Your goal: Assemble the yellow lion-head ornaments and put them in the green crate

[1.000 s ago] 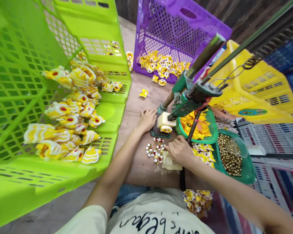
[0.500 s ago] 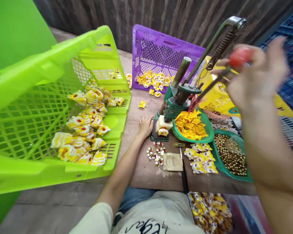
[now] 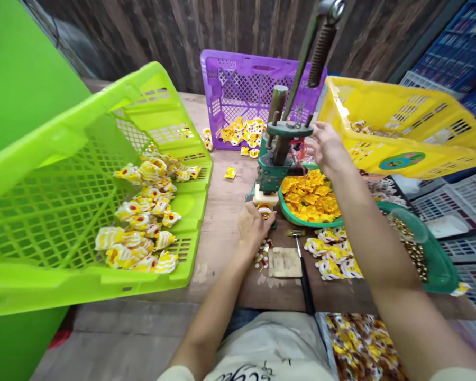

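Shifted to the front of the press (image 3: 272,179), the left hand (image 3: 252,227) pinches a rounded piece (image 3: 265,212), apparently banded yellow, white and reddish; I can't tell the right hand's (image 3: 328,149) grip.

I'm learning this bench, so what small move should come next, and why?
Probably ease the yellow-and-white piece clear of the cream block with the left hand: that hand's thumb and fingers are at the piece, while the right hand is up beside the press.

Soft, fairly even light covers the desk (image 3: 222,217), shadows staying faint; wide-angle distortion stretches the outer edges, and the blue crates (image 3: 446,58) look blurry.
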### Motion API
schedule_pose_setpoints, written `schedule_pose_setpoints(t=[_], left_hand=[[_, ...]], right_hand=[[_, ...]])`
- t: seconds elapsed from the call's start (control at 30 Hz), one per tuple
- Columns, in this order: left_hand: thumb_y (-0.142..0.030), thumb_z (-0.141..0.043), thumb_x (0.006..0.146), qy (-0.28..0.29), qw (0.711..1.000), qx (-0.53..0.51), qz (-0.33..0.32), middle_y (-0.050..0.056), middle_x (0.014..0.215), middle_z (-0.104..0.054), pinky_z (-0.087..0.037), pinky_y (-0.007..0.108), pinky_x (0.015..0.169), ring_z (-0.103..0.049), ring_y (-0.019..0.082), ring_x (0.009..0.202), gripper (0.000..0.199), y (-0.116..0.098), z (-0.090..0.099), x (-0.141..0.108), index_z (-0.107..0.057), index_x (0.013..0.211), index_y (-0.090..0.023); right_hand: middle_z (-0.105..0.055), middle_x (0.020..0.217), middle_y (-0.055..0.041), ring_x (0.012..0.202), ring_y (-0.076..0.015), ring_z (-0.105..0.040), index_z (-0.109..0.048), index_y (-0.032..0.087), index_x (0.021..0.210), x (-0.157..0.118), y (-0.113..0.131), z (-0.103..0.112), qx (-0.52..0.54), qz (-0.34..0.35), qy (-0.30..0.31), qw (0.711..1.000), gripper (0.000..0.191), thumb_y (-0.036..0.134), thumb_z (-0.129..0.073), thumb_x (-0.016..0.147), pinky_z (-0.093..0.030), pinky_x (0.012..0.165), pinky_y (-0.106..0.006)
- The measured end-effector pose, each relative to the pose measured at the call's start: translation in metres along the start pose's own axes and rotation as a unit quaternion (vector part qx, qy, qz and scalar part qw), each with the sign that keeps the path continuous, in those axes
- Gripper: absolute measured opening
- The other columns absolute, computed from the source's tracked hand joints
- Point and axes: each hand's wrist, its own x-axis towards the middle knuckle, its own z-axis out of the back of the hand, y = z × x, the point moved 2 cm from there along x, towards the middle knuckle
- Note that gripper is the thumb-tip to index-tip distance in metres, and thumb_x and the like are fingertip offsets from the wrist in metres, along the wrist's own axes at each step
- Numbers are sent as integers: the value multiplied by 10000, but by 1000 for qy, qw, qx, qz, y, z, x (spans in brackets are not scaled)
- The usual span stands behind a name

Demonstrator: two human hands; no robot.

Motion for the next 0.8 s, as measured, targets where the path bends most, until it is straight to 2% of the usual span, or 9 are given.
schedule_pose_setpoints(t=[0.13,0.2,0.27,0.33,0.43,0.5,0.6,0.7,0.8], left_hand=[[-447,-690,761,-22,994,-92,55,153,944,-649,-488,367,716,-671,311,879,483,-5,18,-3,-462,1069,-153],[-477,-711,725,-24,981,-170,88,102,907,-643,-483,337,681,-663,267,822,535,3,24,-14,-450,1087,-181],[-507,-687,733,13,950,-282,136,53,863,-635,-480,300,647,-645,216,769,519,12,24,-30,-459,1090,-207],[-539,-602,787,98,882,-417,199,34,847,-641,-482,275,611,-627,178,717,436,16,20,-48,-497,1064,-219],[-530,-483,854,226,743,-561,287,58,879,-670,-484,264,566,-598,149,651,370,6,14,-75,-569,1002,-201],[-520,-456,872,271,691,-589,320,79,874,-681,-486,263,554,-590,146,632,378,-7,12,-88,-604,970,-187],[-544,-439,886,323,686,-568,321,83,816,-682,-497,266,543,-602,159,633,409,-26,7,-103,-635,940,-190],[-524,-490,872,369,705,-537,282,52,780,-662,-499,262,524,-599,162,626,356,-38,-2,-119,-635,934,-206],[-475,-532,867,376,777,-464,198,36,835,-654,-499,270,538,-588,162,650,280,-43,-7,-127,-625,951,-224]], right_hand=[[-640,1117,-51,1010,-214,-663,-562,290,1101,-109,27,53,4,-78,-15,997,241,437,-579,911,-560,807,-396],[-654,1085,-58,957,-227,-678,-565,295,1106,-171,40,66,2,-104,-34,994,244,421,-588,897,-565,789,-404],[-677,1022,-65,878,-223,-689,-578,274,1087,-223,48,66,13,-146,-48,988,242,414,-591,890,-570,744,-385],[-695,994,-73,859,-217,-694,-590,250,1059,-261,54,55,25,-196,-39,980,222,403,-582,899,-575,722,-358],[-703,1023,-85,886,-207,-695,-590,237,1072,-295,60,27,40,-235,-35,970,230,408,-532,930,-579,723,-329],[-680,1128,-103,959,-211,-687,-557,240,1170,-307,63,11,50,-240,-38,969,291,414,-516,940,-583,767,-337],[-584,1335,-133,1168,-236,-617,-426,243,1363,-319,64,-2,57,-240,-32,969,467,401,-536,938,-559,914,-382],[-573,1352,-130,1224,-247,-583,-402,230,1405,-330,61,3,23,-239,-32,970,512,377,-550,937,-529,984,-396],[-617,1272,-118,1172,-256,-608,-478,230,1354,-345,57,21,-50,-234,-48,970,460,337,-582,919,-531,982,-408]])
